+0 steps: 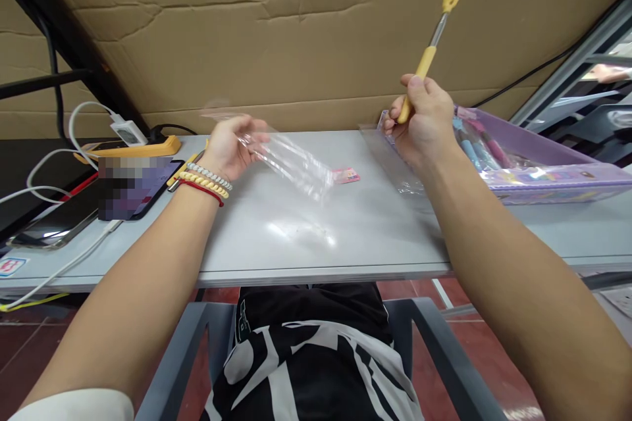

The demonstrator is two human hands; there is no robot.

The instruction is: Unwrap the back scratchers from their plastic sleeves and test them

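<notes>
My right hand [423,112] is closed around the yellow handle of a telescopic back scratcher [427,60]. The scratcher is raised and tilted, its small yellow hand-shaped head at the top and a short metal rod below. In my left hand [237,143] is a long clear plastic bag [295,163], pinched near one end and sloping down to the right over the table. A small pink label [347,175] shows at the bag's lower end; I cannot tell whether it lies inside. Another yellow piece with a metal tip [178,176] is partly hidden behind my left wrist.
A purple box [548,183] on the right holds blue and pink wrapped items [486,145]. Another clear plastic sheet [395,164] lies beside it. Phones [59,210], white cables and a charger [129,130] occupy the table's left. Cardboard [276,33] stands behind the grey table [316,250].
</notes>
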